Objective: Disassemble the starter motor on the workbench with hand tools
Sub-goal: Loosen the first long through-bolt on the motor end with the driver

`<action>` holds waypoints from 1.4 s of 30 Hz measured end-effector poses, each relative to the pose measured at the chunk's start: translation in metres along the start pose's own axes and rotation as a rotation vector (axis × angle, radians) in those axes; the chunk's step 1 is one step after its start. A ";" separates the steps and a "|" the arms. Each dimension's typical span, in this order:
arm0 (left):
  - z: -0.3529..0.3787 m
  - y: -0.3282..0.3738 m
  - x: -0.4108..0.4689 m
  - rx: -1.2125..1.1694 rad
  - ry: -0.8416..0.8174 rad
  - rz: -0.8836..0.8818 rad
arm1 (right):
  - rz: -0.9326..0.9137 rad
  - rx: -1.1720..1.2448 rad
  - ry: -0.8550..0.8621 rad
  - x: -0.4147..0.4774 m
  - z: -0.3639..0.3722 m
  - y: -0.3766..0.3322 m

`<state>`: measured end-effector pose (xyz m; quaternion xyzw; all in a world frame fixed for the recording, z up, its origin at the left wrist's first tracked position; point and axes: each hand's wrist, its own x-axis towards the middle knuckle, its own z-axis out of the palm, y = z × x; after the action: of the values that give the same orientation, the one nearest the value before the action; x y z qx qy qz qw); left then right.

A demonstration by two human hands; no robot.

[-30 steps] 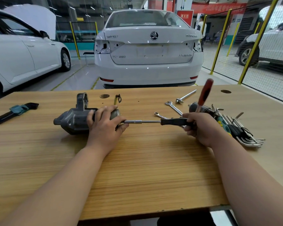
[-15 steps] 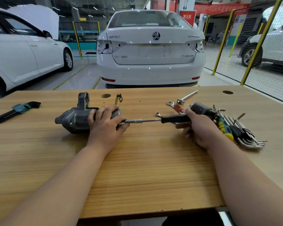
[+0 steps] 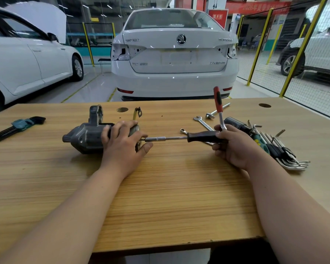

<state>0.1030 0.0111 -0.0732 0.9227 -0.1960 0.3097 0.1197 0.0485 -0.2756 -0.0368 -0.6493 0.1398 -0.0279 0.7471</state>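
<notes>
Covering starter motor (image 3: 84, 139): left hand (image 3: 123, 149)

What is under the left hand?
The grey starter motor. The left hand covers its right end, so where the driver tip meets it is hidden.

car workshop, white cars (image 3: 174, 60), yellow fence posts (image 3: 259, 44), workbench (image 3: 160, 187)

The wooden desk (image 3: 160, 197) has two round holes near its far edge, and the grey starter motor (image 3: 86, 138) lies on its side left of centre. A set of black hex keys (image 3: 17, 126) lies at the far left. A steel spanner (image 3: 203, 121), a socket bar (image 3: 210, 115) and a fanned bundle of silver hex keys (image 3: 290, 159) lie at the right.
</notes>
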 end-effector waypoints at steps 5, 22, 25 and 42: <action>0.000 0.001 0.000 -0.005 -0.010 -0.006 | 0.017 0.041 0.030 0.002 0.005 0.002; -0.007 0.004 -0.002 -0.095 0.024 0.013 | 0.059 -0.269 0.240 0.009 -0.001 0.003; -0.006 0.004 -0.001 -0.094 0.031 0.012 | 0.037 -0.314 0.210 0.009 -0.003 0.003; -0.002 0.002 0.000 -0.031 0.012 0.013 | -0.032 0.289 -0.141 0.001 -0.007 0.002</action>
<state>0.1009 0.0101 -0.0714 0.9175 -0.2059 0.3130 0.1333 0.0478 -0.2818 -0.0393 -0.5377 0.0710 -0.0139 0.8400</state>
